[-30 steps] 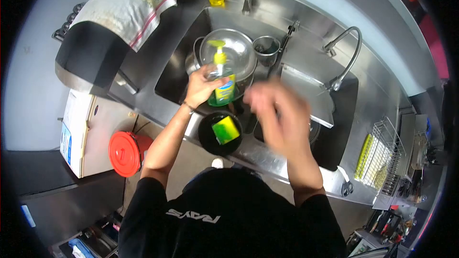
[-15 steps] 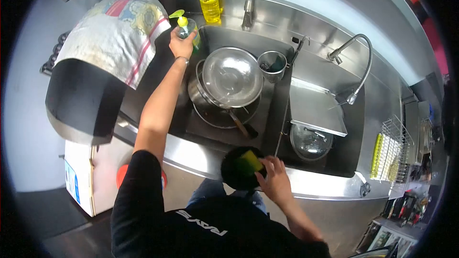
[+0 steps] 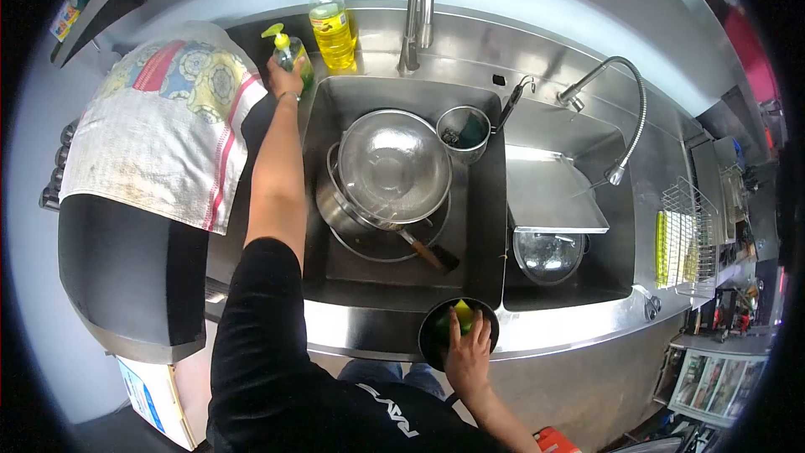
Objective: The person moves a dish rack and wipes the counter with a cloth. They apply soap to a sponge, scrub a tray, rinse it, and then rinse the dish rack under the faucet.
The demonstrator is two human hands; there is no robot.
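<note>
Head view. The main basin [image 3: 371,278] of a steel sink is taken as the landmark. Beyond its far left corner, a pump bottle [image 3: 297,54] of green liquid is held by the left hand [image 3: 286,77]. The fingers are closed around the body, with thumb and fingers to opposite sides; the pump head is left uncovered, presumably because a tall bottle is best steadied by its body. Whether the base is borne by the counter cannot be told.

At the near right corner of the main basin, a round black vessel [image 3: 433,347] is seen over the front rim, apparently kept there for easy reach. In it lies a yellow-green sponge [image 3: 464,312], over which the right hand [image 3: 466,356] is placed. Its fingers are partly spread, with the tips at the sponge; whether the sponge is gripped or merely touched cannot be told.

Within the main basin, a steel bowl [image 3: 394,164] is rested over a pot [image 3: 333,203], probably stacked to save floor space. A metal cup [image 3: 466,151] is situated at the far right corner. Behind the main basin stand a bottle of yellow liquid [image 3: 334,37] and a tap [image 3: 411,29]. To its right, in a second basin [image 3: 608,281], a flat tray [image 3: 553,189] is tilted above a glass lid [image 3: 547,257].
</note>
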